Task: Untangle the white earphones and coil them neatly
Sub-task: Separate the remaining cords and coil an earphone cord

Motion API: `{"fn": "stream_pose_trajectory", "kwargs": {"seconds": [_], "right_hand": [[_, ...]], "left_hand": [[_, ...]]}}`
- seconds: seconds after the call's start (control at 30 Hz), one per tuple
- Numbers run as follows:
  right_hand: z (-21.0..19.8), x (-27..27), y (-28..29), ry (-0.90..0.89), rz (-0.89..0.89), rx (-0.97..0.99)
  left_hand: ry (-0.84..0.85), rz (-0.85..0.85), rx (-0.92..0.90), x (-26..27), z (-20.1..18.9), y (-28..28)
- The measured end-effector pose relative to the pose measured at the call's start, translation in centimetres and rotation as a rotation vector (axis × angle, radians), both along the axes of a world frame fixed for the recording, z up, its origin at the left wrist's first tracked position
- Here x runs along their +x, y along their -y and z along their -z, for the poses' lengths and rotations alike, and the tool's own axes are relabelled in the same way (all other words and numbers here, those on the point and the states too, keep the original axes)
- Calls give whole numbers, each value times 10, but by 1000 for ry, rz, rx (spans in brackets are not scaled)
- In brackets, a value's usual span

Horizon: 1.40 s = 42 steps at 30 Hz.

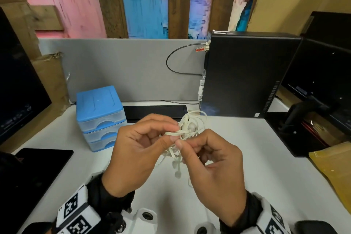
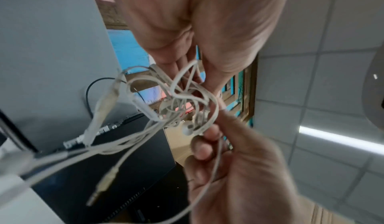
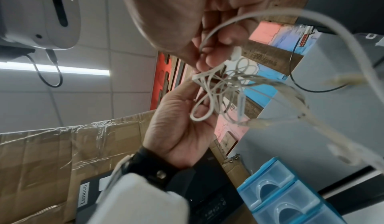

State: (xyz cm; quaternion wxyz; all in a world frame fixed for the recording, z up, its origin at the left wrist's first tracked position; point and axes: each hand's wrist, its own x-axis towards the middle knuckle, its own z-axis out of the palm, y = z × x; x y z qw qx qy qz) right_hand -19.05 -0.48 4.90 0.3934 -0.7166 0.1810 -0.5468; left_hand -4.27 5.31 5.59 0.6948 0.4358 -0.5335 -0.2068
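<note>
The white earphones (image 1: 190,127) are a tangled bundle held in the air above the white desk (image 1: 256,148). My left hand (image 1: 173,132) pinches a flat loop of cable on the bundle's left side, between thumb and forefinger. Just right of it, my right hand (image 1: 183,142) pinches another strand at the bundle's lower edge. In the left wrist view the tangle (image 2: 180,99) hangs between both hands, with an earbud (image 2: 187,129) near the right hand's fingers and the jack plug (image 2: 104,183) dangling loose. The right wrist view shows the knot (image 3: 220,83) and loose loops trailing right.
A blue drawer unit (image 1: 100,112) stands at the back left of the desk, and a flat black device (image 1: 155,111) lies behind the hands. A black computer tower (image 1: 247,74) stands back right. Monitors flank both sides (image 1: 17,85) (image 1: 326,66). A yellow envelope (image 1: 334,165) lies at the right.
</note>
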Motion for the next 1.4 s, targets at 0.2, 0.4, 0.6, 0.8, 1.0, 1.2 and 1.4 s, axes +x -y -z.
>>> {"fn": "stream_pose_trajectory", "kwargs": {"seconds": [0.2,0.4,0.6,0.8,1.0,1.2,1.4], "right_hand": [[4,0,9,-30,14,-12],[-9,-9,15,-201,-202,91],[-19,-8,29,-92,-241,394],[-31,-19,48,9,-279,518],[-51,-35,64,122,-392,780],[-49,-40,63,-527,-277,352],[-48,-33,66,82,-310,471]], "left_hand": [[-228,229,190,0,0,-2],[-179,10,150,4,-6,1],[160,-82,103,9,0,-2],[296,18,238,13,-7,-9],[334,62,310,21,-10,-11],[384,79,354,24,-13,-13],[411,95,417,25,-14,-13]]}}
